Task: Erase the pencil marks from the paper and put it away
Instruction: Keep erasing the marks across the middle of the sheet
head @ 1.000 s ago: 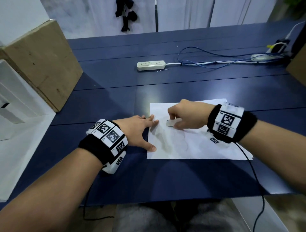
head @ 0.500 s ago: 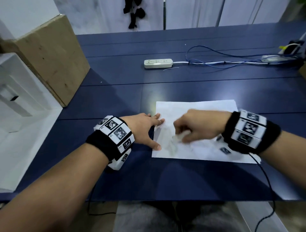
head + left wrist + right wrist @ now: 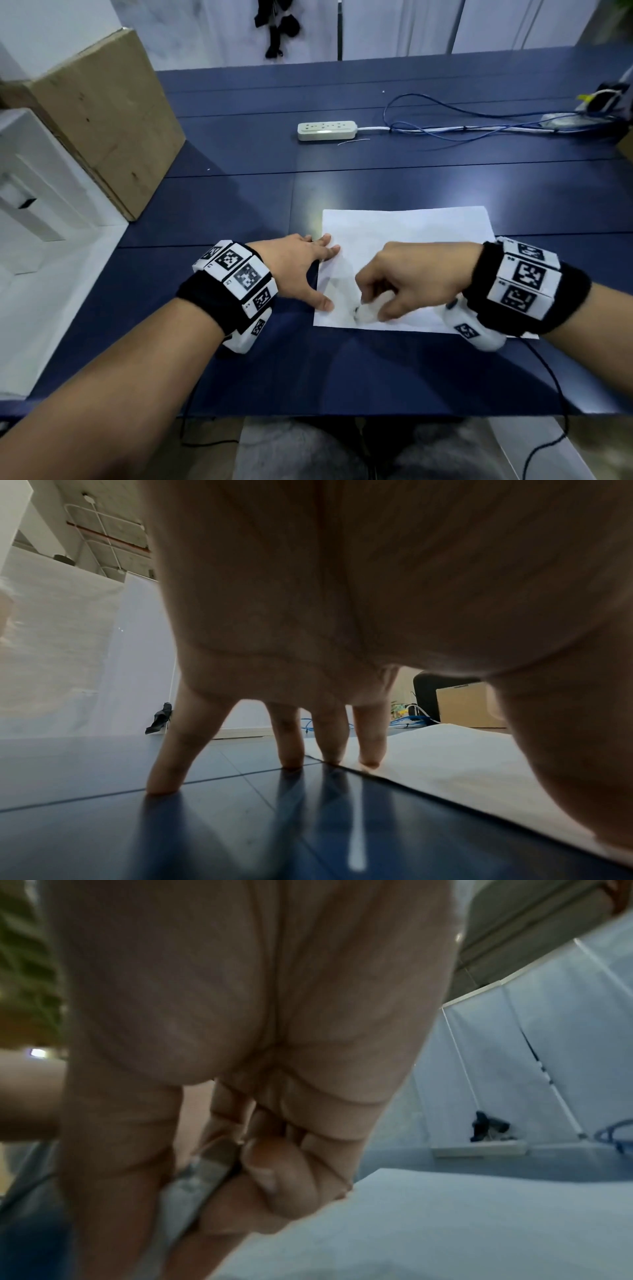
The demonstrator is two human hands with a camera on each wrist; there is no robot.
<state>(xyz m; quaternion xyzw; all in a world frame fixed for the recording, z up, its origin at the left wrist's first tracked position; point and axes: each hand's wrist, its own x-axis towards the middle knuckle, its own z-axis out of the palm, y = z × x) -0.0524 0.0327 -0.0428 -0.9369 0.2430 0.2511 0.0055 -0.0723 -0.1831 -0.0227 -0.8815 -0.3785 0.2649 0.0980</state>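
Head view: the paper [image 3: 404, 240] is lying flat on the table [image 3: 239, 205]; its left edge is being pressed by the spread left hand [image 3: 298, 267]. Right wrist view: an eraser [image 3: 202, 1175] is being pinched by the curled right hand [image 3: 240, 1069] against the sheet.

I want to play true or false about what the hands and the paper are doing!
1. The right hand grips a white eraser on the paper. True.
2. The left hand is lifted in the air. False: its spread fingers press on the paper's left edge and the blue table.
3. The paper is crumpled into a ball. False: it lies flat.
4. A white power strip lies farther back. True.
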